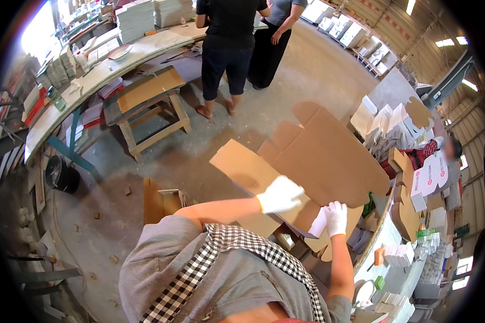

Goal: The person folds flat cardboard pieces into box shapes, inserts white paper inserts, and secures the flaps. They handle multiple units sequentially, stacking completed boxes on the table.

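A large brown cardboard box blank (328,145), partly folded with its flaps raised, lies in front of me. My left hand (280,195), in a white glove, is over its left panel. The fingers are blurred, so I cannot tell whether they grip the board. My right hand (335,217), also in a white glove, is closed on the near edge of the blank, beside a small pale flap (318,223). The board's far end reaches toward the bench on the right.
A workbench (380,253) on the right carries stacked white pieces and a printed white box (430,180); a person sits beyond it. Two people stand ahead by a long curved table (145,47). A wooden stool (145,97) and a black bucket (62,173) stand left.
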`<action>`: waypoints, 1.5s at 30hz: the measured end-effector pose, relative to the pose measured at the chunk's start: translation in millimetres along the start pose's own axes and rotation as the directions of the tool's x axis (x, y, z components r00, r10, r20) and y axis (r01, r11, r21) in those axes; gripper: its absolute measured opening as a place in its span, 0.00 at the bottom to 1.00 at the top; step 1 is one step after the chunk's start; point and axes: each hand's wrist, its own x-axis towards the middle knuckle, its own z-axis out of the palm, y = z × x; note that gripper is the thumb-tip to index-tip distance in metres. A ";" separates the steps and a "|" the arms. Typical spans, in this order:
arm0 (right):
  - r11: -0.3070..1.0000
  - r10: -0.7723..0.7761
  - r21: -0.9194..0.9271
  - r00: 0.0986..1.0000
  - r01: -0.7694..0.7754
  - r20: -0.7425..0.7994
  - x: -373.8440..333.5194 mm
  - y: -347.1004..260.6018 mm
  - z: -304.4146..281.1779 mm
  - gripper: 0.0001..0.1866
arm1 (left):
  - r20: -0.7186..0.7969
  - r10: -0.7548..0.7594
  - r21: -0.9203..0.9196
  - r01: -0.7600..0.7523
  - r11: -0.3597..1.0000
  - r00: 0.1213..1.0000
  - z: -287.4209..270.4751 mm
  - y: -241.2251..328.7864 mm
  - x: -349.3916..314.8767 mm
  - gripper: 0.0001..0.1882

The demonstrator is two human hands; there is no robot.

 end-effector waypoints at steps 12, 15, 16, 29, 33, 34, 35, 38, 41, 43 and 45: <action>0.842 0.073 0.540 0.990 0.003 -0.119 12.3 -104.6 -120.3 0.22 | -0.092 -0.711 0.219 0.711 0.668 0.697 8.2 -138.3 -38.3 0.59; 0.790 0.011 0.561 0.909 0.247 -0.416 30.1 -193.4 -85.5 0.38 | -0.044 -0.617 -0.020 0.617 0.787 0.786 9.4 -137.4 2.0 0.59; 0.766 -0.070 0.587 0.941 0.263 -0.330 36.9 -211.2 -100.7 0.40 | -0.140 -0.558 -0.008 0.563 0.827 0.818 19.9 -141.0 5.5 0.57; 0.842 -0.007 0.492 0.918 0.219 -0.396 28.9 -182.3 -51.3 0.11 | 0.324 -0.214 -0.187 0.284 0.940 0.921 37.8 -154.4 -4.1 0.18; 0.868 -0.077 0.456 0.960 0.197 -0.268 11.2 -204.4 -75.5 0.13 | 0.357 -0.405 -0.042 0.447 0.893 0.842 42.8 -133.6 -15.3 0.21; 0.863 -0.102 0.466 0.971 0.194 -0.216 9.0 -213.5 -84.3 0.13 | 0.351 -0.424 -0.042 0.466 0.884 0.835 41.9 -125.2 -17.1 0.20; 0.859 -0.128 0.475 0.978 0.192 -0.165 5.1 -222.0 -88.7 0.14 | 0.345 -0.443 -0.040 0.485 0.874 0.827 41.3 -115.6 -21.6 0.21; 0.849 -0.111 0.503 0.985 0.162 -0.129 4.0 -234.7 -75.5 0.16 | 0.320 -0.481 -0.028 0.515 0.857 0.817 42.6 -105.3 -31.8 0.21; 0.819 -0.108 0.512 0.946 0.259 -0.305 13.3 -216.9 -68.4 0.16 | 0.318 -0.454 -0.006 0.481 0.877 0.832 37.3 -108.3 -22.7 0.19; 0.812 -0.107 0.485 0.899 0.326 -0.425 12.7 -198.1 -59.6 0.14 | 0.266 -0.414 -0.085 0.449 0.890 0.871 27.5 -103.2 -26.1 0.19; 0.824 -0.135 0.503 0.952 0.262 -0.274 8.6 -183.5 -60.9 0.12 | 0.362 -0.457 -0.020 0.497 0.868 0.813 19.5 -97.5 -22.3 0.22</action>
